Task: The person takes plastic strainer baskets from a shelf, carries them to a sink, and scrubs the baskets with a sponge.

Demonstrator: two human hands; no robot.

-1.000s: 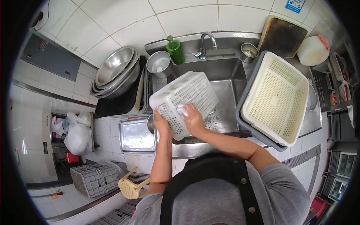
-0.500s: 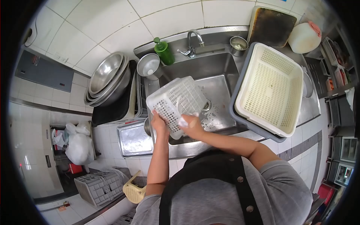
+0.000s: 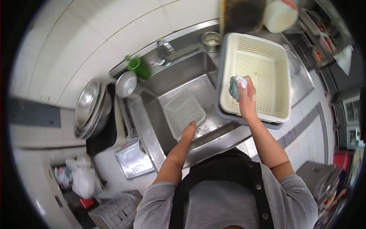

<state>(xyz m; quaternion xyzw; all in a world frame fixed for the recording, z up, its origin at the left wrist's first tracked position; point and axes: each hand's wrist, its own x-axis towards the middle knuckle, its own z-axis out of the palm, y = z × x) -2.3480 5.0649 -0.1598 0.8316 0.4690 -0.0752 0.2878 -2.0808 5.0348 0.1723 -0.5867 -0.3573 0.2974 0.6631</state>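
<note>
A white perforated plastic basket (image 3: 184,108) lies low in the metal sink (image 3: 154,121). My left hand (image 3: 189,131) is at its near right edge, fingers closed on the rim and partly hidden. My right hand (image 3: 248,100) is raised over a stack of larger baskets, gripping a greenish scouring pad (image 3: 234,88) with white foam on it. Beneath that hand, a cream perforated basket (image 3: 270,72) sits on top of a grey basket (image 3: 222,82) at the sink's right side.
Behind the sink stand a faucet (image 3: 165,49), a green pump bottle (image 3: 140,68) and small metal pots (image 3: 126,83). Stacked steel bowls (image 3: 88,103) are to the left, with a metal tray (image 3: 134,159) lower down. A white jug (image 3: 281,16) stands at the back right.
The white basket has gone from being held up over the sink to lying down inside it. My right hand has moved right with the scouring pad, over the cream basket. The view has turned.
</note>
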